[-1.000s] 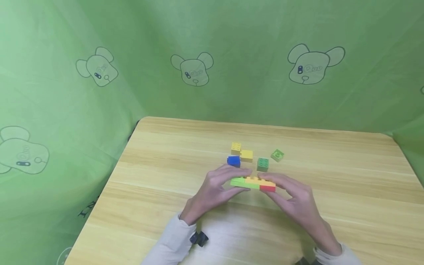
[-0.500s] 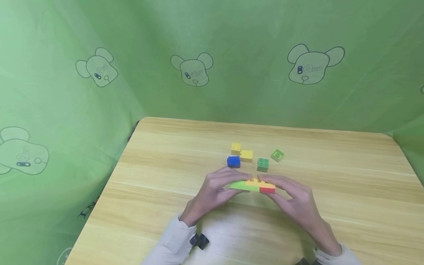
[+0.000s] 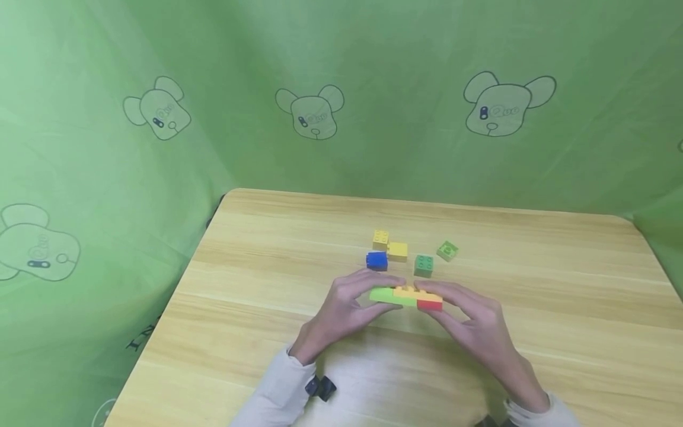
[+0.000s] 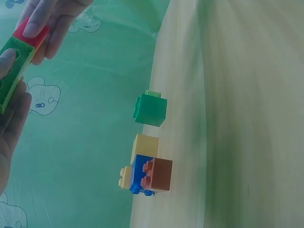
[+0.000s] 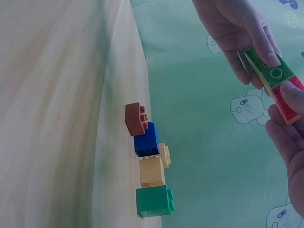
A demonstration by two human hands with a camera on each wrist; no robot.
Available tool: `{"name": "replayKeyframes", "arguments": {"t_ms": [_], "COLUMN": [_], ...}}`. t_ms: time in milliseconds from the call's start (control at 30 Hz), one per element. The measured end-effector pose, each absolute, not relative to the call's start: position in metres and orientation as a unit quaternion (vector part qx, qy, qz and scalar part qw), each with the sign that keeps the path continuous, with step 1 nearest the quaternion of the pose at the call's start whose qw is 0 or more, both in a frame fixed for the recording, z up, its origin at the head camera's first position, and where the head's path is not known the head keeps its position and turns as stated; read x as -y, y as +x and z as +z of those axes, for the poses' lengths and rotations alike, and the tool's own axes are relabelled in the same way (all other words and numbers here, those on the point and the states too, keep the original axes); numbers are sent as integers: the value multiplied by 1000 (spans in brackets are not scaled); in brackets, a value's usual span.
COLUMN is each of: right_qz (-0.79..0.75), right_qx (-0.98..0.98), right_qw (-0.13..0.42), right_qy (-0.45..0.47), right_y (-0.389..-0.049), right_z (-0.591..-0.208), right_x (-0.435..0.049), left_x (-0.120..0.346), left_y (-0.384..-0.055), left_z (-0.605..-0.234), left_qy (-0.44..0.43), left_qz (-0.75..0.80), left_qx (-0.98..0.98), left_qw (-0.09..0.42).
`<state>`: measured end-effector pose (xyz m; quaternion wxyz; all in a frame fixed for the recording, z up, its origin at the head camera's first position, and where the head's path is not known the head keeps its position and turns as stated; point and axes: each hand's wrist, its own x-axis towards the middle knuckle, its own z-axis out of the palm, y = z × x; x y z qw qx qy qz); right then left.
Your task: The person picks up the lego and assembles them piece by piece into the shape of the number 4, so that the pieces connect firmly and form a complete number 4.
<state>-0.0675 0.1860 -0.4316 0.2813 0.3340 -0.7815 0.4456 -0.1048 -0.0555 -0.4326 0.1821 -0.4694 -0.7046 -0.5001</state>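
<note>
Both hands hold one row of joined toy building bricks (image 3: pixel 405 301) above the near middle of the table. Light green and yellow-orange bricks form its top layer; light green and red show below. At the light green end, my left hand (image 3: pixel 349 302) pinches it, fingers above and thumb underneath. My right hand (image 3: pixel 476 313) grips the yellow and red end the same way. From the left wrist, the hollow green underside (image 4: pixel 18 57) faces the camera, a thumb pressed on it. In the right wrist view, the other thumb lies on the red brick (image 5: pixel 287 99).
Beyond the hands lie loose bricks: two yellow ones (image 3: pixel 397 251), a blue one (image 3: pixel 376 261), a green one (image 3: pixel 424 265) and a light green one (image 3: pixel 447 250). A reddish-brown brick (image 4: pixel 159 175) shows in the wrist views. A green cloth (image 3: pixel 373 154) hangs behind the table (image 3: pixel 256 249).
The row of bricks has shifted very slightly between the hands, and the studs seen earlier at its light green end are now covered. Both hands keep their grip; the loose bricks stay put.
</note>
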Motion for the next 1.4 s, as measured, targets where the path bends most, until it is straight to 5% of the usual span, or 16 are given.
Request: {"name": "replayKeyframes", "arguments": {"t_ms": [1400], "right_qz": [437], "right_qx": [784], "right_qw": [281], "right_qy": [339], "right_y": [-66], "right_z": [-434], "right_x": [-184], "left_x": [50], "left_y": [-99], "left_z": [-432], "left_qy": [-468], "left_qz": [-506], "left_qx": [704], "left_qw": [172]}}
